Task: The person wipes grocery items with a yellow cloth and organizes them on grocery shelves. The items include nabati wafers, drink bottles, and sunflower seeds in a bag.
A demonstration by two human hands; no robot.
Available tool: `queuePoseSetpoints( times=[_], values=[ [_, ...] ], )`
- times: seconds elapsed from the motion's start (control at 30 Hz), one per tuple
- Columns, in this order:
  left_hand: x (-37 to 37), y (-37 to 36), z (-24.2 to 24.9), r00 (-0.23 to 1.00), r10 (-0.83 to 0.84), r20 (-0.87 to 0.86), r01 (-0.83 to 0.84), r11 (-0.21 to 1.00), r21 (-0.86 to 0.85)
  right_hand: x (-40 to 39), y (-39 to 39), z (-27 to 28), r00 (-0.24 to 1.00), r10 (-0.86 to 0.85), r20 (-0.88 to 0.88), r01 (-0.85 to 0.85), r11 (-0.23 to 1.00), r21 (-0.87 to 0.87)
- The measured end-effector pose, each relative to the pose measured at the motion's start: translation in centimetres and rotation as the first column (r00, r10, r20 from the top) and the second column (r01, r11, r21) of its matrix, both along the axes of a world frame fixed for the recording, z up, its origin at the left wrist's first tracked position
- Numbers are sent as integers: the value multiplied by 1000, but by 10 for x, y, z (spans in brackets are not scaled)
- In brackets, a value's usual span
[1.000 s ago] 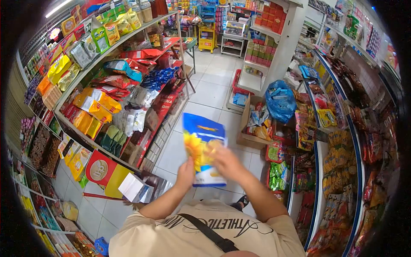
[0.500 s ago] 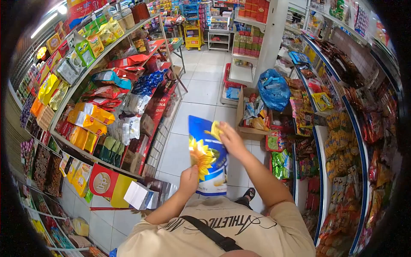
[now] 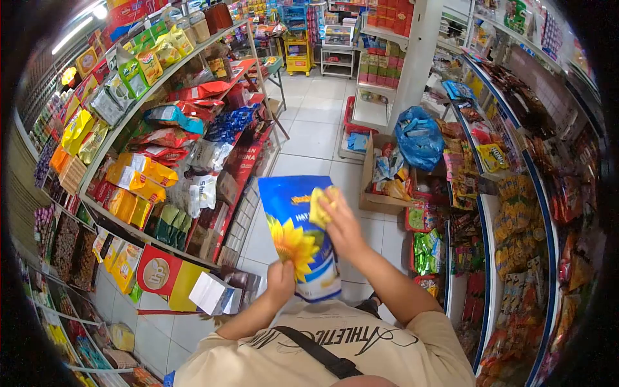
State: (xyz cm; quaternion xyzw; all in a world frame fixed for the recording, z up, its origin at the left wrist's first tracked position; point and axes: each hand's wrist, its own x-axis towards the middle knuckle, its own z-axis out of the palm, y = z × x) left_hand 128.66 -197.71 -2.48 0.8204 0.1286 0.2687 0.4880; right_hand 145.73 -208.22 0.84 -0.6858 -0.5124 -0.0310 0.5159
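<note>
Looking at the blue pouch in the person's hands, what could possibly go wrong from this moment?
The blue pouch might slip: the left hand grips it near its lower left edge, above the tiled floor.

The right hand holds a yellow cloth against the upper right part, so pressing hard there could tilt or crease the pouch.

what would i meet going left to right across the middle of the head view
Orange-yellow plastic packets → white plastic pouch with dark lettering → blue plastic pouch with a sunflower print → bare right hand → open brown cardboard box → translucent blue plastic bag → yellow plastic packet
</note>
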Motion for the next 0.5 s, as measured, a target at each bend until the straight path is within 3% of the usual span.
queuePoseSetpoints(
  times=[0.1,0.2,0.27,0.33,0.4,0.5],
  values=[
    [-3,4,-3,999,11,51,-13,1000,27,12,0,6,997,-71,0,71,997,27],
    [0,22,-12,941,337,16,-321,908,-269,-20,0,-8,970,136,-201,-134,991,23],
    [17,30,11,822,513,246,-340,789,-511,-45,-5,-17,967,185,-175,-186,982,9],
    [20,45,12,792,537,290,-267,732,-627,-59,-7,-18,969,204,-140,-207,978,-6],
    [19,46,7,810,502,305,-234,752,-617,-65,-8,-16,976,195,-99,-197,980,-17],
    [12,33,5,898,392,200,-287,865,-411,-50,-7,-23,979,185,-83,-180,982,60]
  ],
)
